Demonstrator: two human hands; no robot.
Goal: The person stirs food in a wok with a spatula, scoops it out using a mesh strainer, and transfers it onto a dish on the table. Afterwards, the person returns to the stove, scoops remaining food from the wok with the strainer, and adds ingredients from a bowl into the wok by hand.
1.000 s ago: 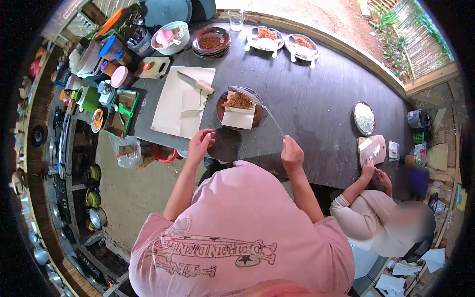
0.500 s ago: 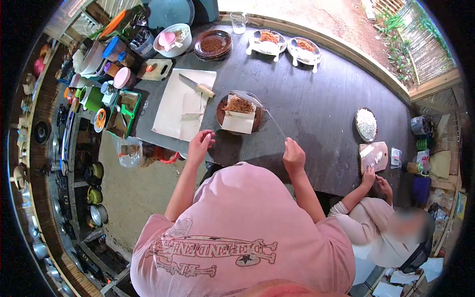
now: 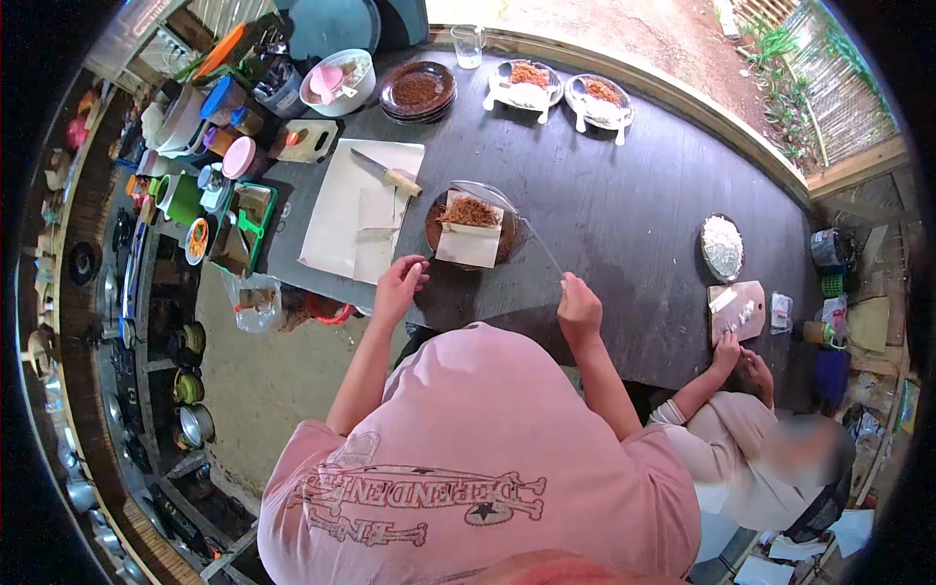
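My right hand (image 3: 580, 310) grips the thin handle of a metal spatula (image 3: 542, 245), whose head reaches over a brown plate (image 3: 435, 222). On that plate lie a pale folded sheet (image 3: 466, 249) and shredded brown food (image 3: 471, 212). My left hand (image 3: 399, 285) hovers at the table's near edge, left of the plate, fingers curled and slightly apart, holding nothing that I can see. Up and to the left of the plate, a wooden-handled knife (image 3: 388, 173) rests on large pale paper sheets (image 3: 343, 207).
At the right a co-worker's hands (image 3: 731, 355) touch a wooden board (image 3: 738, 304) with white pieces, below a plate of white food (image 3: 721, 248). Two served plates (image 3: 525, 90), stacked brown plates (image 3: 418, 90), a glass mug (image 3: 468, 46) and a white bowl (image 3: 338, 83) stand at the back.
My hands and the spatula are nearly where they were, with a small overall shift of the view. The white pieces on the co-worker's board have changed arrangement.
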